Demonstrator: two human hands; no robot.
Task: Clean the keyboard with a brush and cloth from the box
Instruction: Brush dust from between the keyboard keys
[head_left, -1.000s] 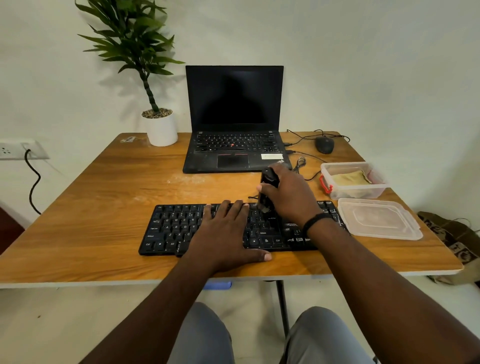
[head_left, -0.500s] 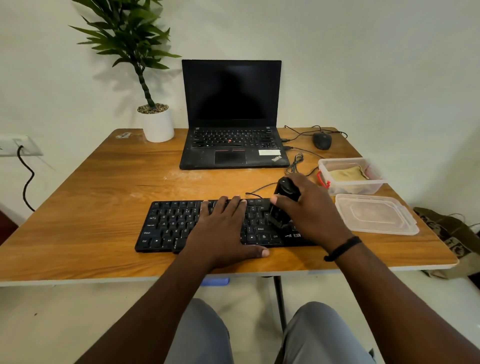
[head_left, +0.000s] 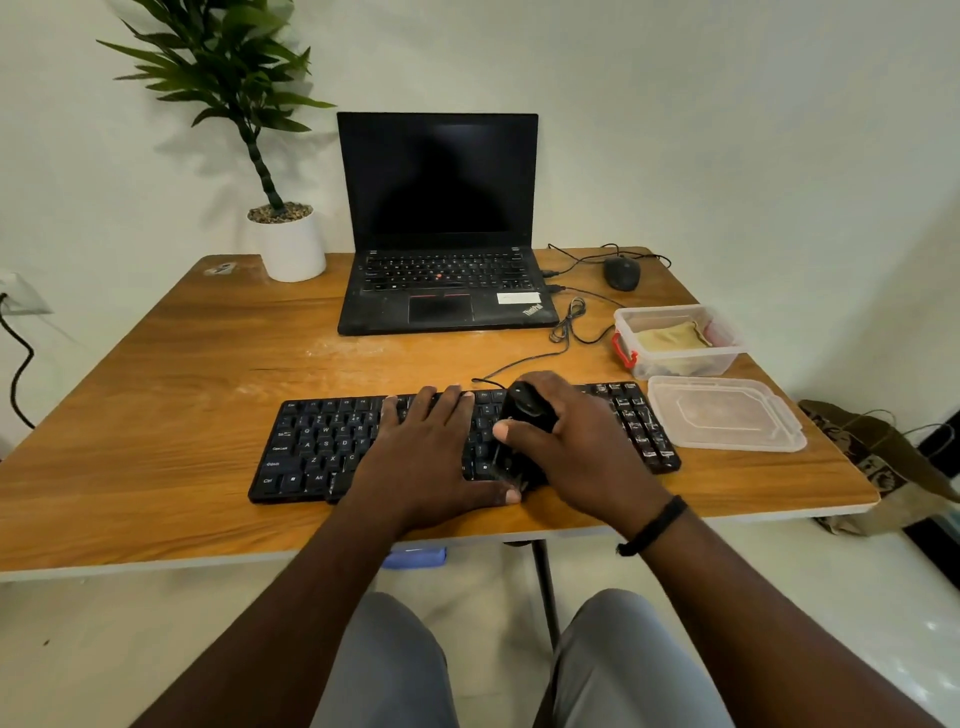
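Observation:
A black keyboard (head_left: 322, 447) lies near the front edge of the wooden table (head_left: 171, 374). My left hand (head_left: 431, 452) rests flat on its middle keys, fingers straight. My right hand (head_left: 576, 452) grips a black brush (head_left: 524, 410) by its rounded handle, bristles down on the keys just right of the left hand. A clear plastic box (head_left: 680, 358) with a red clasp stands at the right and holds a yellow cloth (head_left: 670, 338). Its lid (head_left: 727, 415) lies in front of it, beside the keyboard's right end.
An open black laptop (head_left: 441, 228) stands at the back centre, a potted plant (head_left: 291, 244) to its left, a black mouse (head_left: 622, 273) with loose cables to its right. A brown paper bag (head_left: 878, 462) sits on the floor at the right.
My right hand has swept the brush from the keyboard's far edge toward me across the keys. The left hand has stayed flat on the keyboard.

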